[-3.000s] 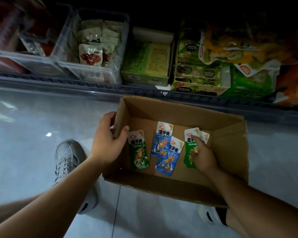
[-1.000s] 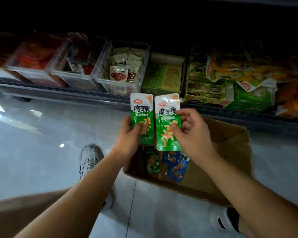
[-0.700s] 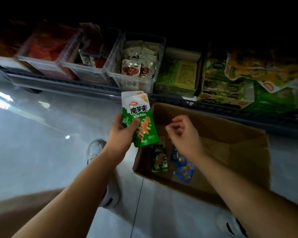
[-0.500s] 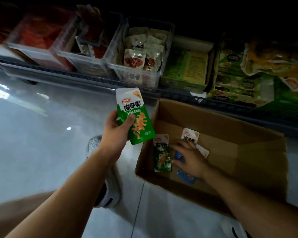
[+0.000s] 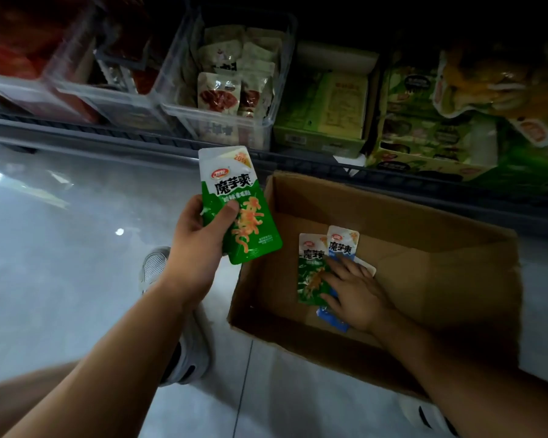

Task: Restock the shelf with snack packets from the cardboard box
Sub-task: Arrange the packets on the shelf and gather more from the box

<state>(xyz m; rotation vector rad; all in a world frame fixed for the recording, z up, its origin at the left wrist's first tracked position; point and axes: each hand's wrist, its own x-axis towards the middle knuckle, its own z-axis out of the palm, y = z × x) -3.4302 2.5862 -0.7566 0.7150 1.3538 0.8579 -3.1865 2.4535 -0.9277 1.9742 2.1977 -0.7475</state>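
My left hand [image 5: 200, 238] grips green snack packets [image 5: 239, 213] upright, above the floor just left of the cardboard box [image 5: 402, 200]. The open box sits on the floor in front of the low shelf [image 5: 146, 139]. Inside the box my right hand [image 5: 359, 295] lies with spread fingers on a green packet [image 5: 309, 276] and a blue packet [image 5: 342, 245]. Another blue packet [image 5: 332, 320] shows partly under that hand. The rest of the box floor is bare cardboard.
On the shelf stand clear plastic bins [image 5: 228, 121] holding small packets, a green carton [image 5: 323, 121] and more green and yellow snack packs [image 5: 431, 137] to the right. My shoes [image 5: 184, 352] rest on the grey tiled floor [image 5: 60, 248] beside the box.
My right hand gave its green packet to my left hand, then dropped into the box onto the packets there. My left hand moved slightly left with the green packets.
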